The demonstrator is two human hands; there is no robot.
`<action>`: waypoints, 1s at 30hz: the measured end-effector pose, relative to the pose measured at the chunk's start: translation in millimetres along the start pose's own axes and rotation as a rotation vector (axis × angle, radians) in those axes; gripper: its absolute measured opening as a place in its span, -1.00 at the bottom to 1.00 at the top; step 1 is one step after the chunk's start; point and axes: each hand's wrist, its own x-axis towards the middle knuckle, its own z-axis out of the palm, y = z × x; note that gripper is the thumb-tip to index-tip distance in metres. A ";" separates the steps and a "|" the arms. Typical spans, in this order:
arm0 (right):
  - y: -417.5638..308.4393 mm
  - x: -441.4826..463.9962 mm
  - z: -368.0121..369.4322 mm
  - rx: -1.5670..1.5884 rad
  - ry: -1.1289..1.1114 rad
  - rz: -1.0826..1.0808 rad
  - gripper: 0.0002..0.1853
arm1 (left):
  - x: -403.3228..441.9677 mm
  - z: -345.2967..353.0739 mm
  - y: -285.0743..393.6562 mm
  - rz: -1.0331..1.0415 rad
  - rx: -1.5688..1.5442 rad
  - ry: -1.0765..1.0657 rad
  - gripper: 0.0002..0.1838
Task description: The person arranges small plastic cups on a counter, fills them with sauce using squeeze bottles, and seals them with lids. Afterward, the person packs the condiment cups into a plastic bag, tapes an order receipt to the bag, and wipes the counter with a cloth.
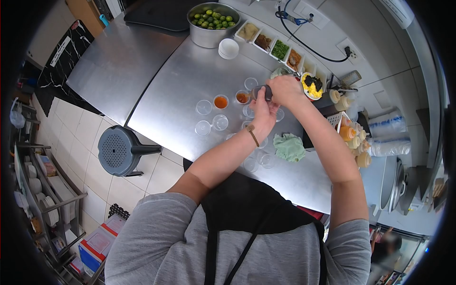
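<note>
A small dark, partly see-through container [261, 93] lies tilted on its side, its end close to a small clear cup [242, 98] with some orange-brown sauce in it. My right hand [284, 90] is closed round its dark end. My left hand [264, 113] has its fingers up against the container from below; a bracelet is on that wrist. Left of them stands another clear cup holding orange sauce [221, 101]. Several clear plastic cups, among them one at the left [204, 107], stand around it on the steel table [175, 109].
A pot of green limes [203, 41] and stacked white bowls [229, 49] stand at the back. Trays of chopped ingredients [280, 50] run along the wall. A green cloth [289, 147] lies near my right forearm, with squeeze bottles [348, 133] beyond. A grey stool [118, 151] stands left.
</note>
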 end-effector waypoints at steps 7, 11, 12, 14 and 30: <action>13.5 -7.4 35.5 0.157 0.005 0.095 -0.48 | 21.0 -25.0 -12.6 0.001 0.044 -0.092 -0.36; 20.8 -20.4 57.0 0.362 0.129 0.086 -0.41 | 5.6 -22.2 -15.9 0.113 0.193 -0.036 -0.27; 22.8 -22.4 62.3 0.437 0.164 0.068 -0.42 | 0.6 -19.8 -16.7 0.148 0.236 -0.004 -0.24; 25.8 -24.5 74.9 0.489 0.209 0.059 -0.40 | -8.7 -14.7 -19.1 0.183 0.277 0.029 -0.23; 19.8 -76.9 70.6 0.550 0.308 0.129 -0.44 | -20.1 -36.4 -52.8 0.262 0.463 0.014 -0.20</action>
